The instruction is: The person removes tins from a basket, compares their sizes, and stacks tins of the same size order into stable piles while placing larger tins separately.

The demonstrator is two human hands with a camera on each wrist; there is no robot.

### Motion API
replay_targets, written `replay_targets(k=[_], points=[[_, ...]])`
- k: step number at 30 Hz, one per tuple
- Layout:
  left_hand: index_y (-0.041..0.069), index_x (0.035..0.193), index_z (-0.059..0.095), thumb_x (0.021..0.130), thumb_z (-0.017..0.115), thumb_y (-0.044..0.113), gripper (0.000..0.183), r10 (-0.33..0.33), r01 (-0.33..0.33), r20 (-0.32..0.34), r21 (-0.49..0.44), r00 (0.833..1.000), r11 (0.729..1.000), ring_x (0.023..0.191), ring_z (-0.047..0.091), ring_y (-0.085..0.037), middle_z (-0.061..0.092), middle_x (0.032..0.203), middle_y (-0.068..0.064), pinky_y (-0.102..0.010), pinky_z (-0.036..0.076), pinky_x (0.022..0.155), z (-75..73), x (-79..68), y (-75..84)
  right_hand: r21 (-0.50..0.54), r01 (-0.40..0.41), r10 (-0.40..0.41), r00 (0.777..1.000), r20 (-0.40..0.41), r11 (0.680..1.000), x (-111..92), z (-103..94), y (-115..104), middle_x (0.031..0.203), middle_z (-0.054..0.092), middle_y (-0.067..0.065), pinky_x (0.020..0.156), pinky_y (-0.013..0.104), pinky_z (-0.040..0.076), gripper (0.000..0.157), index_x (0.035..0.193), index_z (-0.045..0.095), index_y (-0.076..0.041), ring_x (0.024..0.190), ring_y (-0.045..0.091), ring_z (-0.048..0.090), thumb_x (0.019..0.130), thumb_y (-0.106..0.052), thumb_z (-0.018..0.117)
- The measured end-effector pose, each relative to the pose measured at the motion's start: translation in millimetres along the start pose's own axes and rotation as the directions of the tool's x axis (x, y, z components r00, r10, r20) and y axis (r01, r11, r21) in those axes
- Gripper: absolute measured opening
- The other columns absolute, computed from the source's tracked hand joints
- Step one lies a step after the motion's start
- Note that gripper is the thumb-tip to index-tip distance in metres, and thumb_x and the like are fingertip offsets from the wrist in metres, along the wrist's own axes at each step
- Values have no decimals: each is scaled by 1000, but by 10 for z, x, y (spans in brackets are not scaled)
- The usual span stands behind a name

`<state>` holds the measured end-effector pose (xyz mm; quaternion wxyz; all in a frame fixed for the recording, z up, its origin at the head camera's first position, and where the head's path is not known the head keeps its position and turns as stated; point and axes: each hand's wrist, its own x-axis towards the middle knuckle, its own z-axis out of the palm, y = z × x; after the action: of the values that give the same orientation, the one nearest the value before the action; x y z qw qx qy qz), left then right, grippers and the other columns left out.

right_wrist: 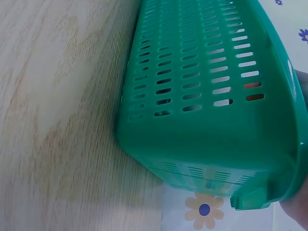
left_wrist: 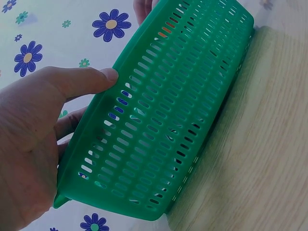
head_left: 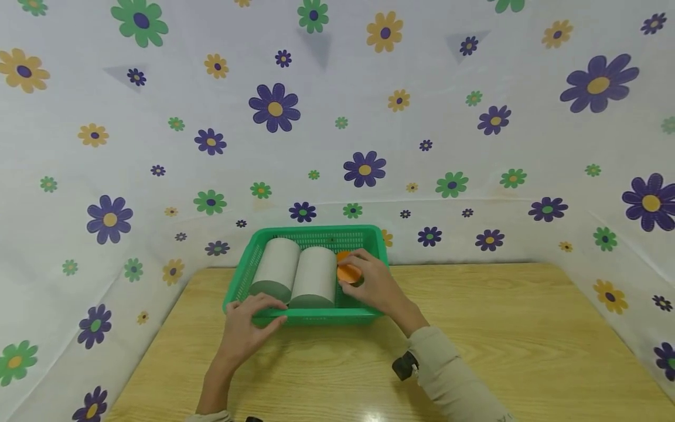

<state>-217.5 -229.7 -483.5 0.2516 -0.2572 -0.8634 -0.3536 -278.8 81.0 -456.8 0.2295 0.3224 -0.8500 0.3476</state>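
Note:
A green plastic basket (head_left: 316, 316) with slotted walls stands on the table. My left hand (head_left: 245, 328) holds its near rim at the left, thumb outside and fingers over the inside, as the left wrist view shows with the thumb (left_wrist: 91, 82) on the rim. Two white cylinders (head_left: 276, 264) lie side by side in the basket's left and middle. At the right end of the basket, my right hand (head_left: 374, 284) pinches an orange round object (head_left: 348, 274) between thumb and fingers. The hand partly covers that object, so its kind is unclear. In the right wrist view the basket wall (right_wrist: 202, 130) hides most of this hand.
The wooden table (head_left: 501, 340) extends on both sides and in front of the basket. Behind the basket hangs a white flower-print cloth (head_left: 327, 146), which also lines both sides. A small black device (head_left: 405, 366) is at the right wrist.

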Motion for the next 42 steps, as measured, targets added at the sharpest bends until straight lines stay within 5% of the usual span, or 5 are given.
replay_targets(k=[7, 13, 32, 42], points=[[21, 98, 77, 79, 89, 15, 22, 11, -11, -3, -10, 1000, 1000, 92, 63, -11, 70, 98, 18, -44, 20, 79, 2, -3, -30, 71, -13, 13, 1000, -10, 997, -10, -21, -58, 120, 62, 11, 73, 29, 56, 33, 115, 74, -4, 100, 22, 64, 83, -8, 84], [27, 98, 76, 80, 89, 15, 25, 8, -8, 0, -14, 1000, 1000, 92, 63, -10, 69, 98, 20, -45, 20, 80, 1, -3, -44, 113, -39, 44, 998, -41, 993, -76, -62, -91, 122, 64, 11, 82, 33, 58, 35, 117, 75, -6, 108, 26, 65, 83, -9, 85], [25, 96, 78, 79, 90, 14, 24, -8, 8, -11, -6, 1000, 1000, 94, 64, -12, 71, 98, 17, -46, 21, 81, -14, 5, -9, 199, -46, 71, 990, -120, 979, -319, -425, -137, 129, 64, 8, 78, 29, 58, 41, 122, 74, -7, 106, 23, 68, 82, -5, 85], [28, 96, 78, 79, 89, 15, 24, -6, 6, -8, -15, 1000, 1000, 93, 64, -12, 71, 97, 17, -45, 21, 80, -25, 26, 0, 209, -60, 98, 979, -178, 976, -472, -581, -145, 128, 62, 10, 75, 38, 60, 42, 122, 74, -8, 105, 28, 68, 82, 0, 84]])
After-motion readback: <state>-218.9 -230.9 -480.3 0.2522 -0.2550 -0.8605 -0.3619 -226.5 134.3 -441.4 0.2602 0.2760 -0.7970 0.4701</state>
